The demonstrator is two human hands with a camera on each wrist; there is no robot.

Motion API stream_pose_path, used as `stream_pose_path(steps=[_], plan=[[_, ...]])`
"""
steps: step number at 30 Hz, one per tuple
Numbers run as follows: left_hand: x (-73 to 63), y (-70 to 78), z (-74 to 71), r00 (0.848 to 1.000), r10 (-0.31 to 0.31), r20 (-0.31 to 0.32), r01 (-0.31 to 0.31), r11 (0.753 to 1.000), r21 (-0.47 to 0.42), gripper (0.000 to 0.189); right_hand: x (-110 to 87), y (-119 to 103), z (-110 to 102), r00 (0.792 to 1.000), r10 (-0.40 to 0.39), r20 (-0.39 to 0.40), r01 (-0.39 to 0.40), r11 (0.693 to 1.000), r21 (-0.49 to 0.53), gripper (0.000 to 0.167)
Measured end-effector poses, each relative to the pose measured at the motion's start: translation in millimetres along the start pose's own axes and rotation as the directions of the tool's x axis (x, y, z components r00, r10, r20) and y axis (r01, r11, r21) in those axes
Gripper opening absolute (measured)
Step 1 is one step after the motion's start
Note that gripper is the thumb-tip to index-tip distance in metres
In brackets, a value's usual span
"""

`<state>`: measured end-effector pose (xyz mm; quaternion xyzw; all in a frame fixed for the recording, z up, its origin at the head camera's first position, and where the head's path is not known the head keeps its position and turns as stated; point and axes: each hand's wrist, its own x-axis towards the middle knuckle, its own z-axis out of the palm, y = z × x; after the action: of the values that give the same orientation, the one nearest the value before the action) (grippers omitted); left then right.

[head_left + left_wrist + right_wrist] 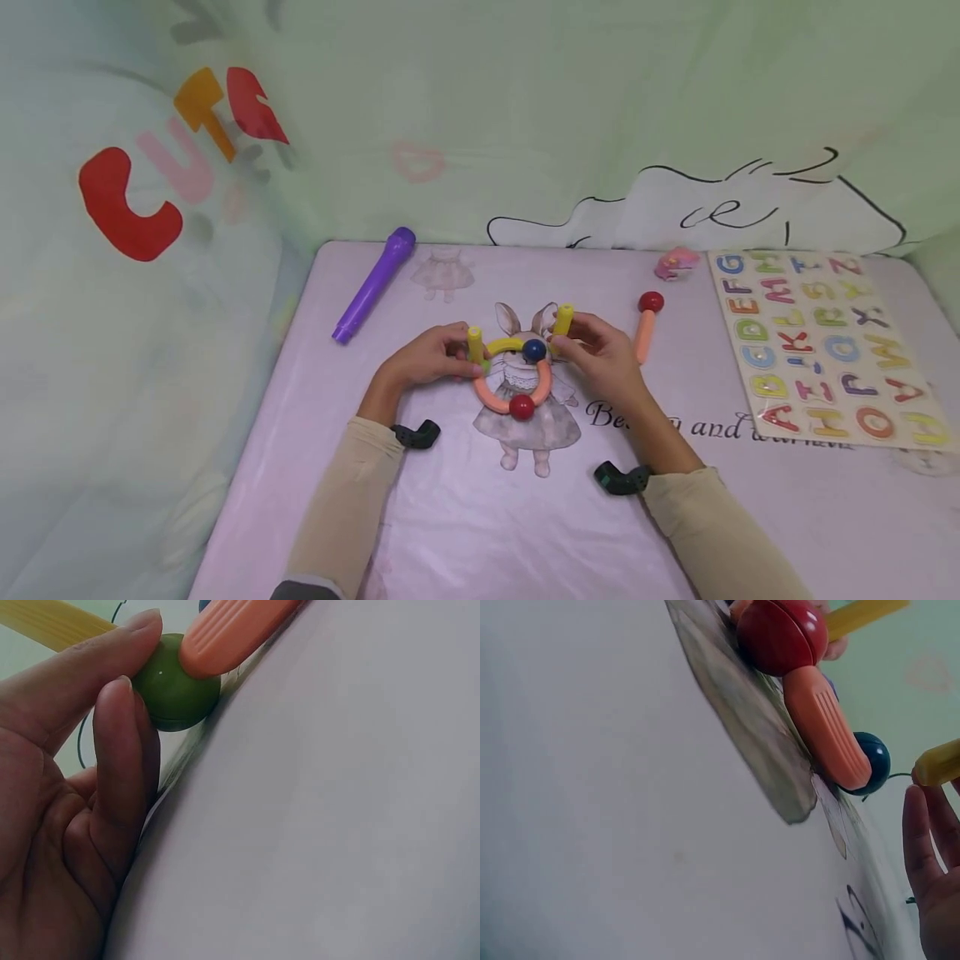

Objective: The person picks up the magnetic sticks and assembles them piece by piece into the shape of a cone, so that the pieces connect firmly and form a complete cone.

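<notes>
Tabletop [487, 533] lettering "and" [714, 429], alphabet board [828, 350], toy ring [522, 407]

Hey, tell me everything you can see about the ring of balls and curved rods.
The ring combines two orange curved rods and a yellow one with glossy red, blue and green balls. The parts look plastic, the orange ones grooved. It appears to lie roughly flat over the rabbit printed on the table cover, red ball nearest the person. Another yellow rod rises by the green ball, where the left hand pinches. The curved yellow rod's left end is unclear.
</notes>
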<state>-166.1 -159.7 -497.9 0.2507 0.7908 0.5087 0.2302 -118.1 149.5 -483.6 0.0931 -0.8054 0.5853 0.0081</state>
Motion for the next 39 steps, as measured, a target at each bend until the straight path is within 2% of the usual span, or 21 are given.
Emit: stream_pose_path(steps=[5, 13, 23, 27, 32, 35, 39], plan=[[-1.6, -1.0, -2.0, 1.0, 0.012, -0.006, -0.013, 1.0, -0.026, 0.028, 1.2, -6.5, 3.9, 0.998, -0.054, 0.033, 0.054, 0.999, -0.001, 0.037], [-2.5, -1.7, -0.9, 1.0, 0.01, 0.011, -0.009, 0.996, -0.092, 0.028, 0.0, -10.6, 7.9, 0.996, -0.056, 0.066, 0.056, 0.998, 0.001, 0.037], [-3.1, -1.5, -1.2, 1.0, -0.009, 0.005, 0.009, 0.992, -0.125, 0.028, 0.2, -13.3, 15.4, 0.989, -0.14, 0.05, 0.146, 0.978, -0.146, 0.034], [-2.4, -1.7, -0.6, 1.0, 0.002, 0.013, 0.0, 0.991, -0.137, 0.031, -0.7, -14.6, 16.4, 0.993, -0.107, 0.054, 0.115, 0.977, -0.18, 0.036], [-1.1, -3.0, -0.2, 1.0, 0.002, 0.016, 0.0, 0.989, -0.145, 0.026, -1.6, -16.3, 17.1, 0.994, -0.066, 0.084, 0.084, 0.969, -0.232, 0.038], [-0.1, -3.6, 0.1, 1.0, 0.004, 0.021, -0.001, 0.99, -0.139, 0.017, -1.3, -17.5, 17.1, 0.993, -0.055, 0.103, 0.08, 0.963, -0.257, 0.035], [0.7, -2.4, 0.5, 1.0, -0.002, 0.025, 0.005, 0.991, -0.135, 0.018, 0.1, -18.4, 17.2, 0.993, -0.031, 0.11, 0.062, 0.956, -0.288, 0.03]])
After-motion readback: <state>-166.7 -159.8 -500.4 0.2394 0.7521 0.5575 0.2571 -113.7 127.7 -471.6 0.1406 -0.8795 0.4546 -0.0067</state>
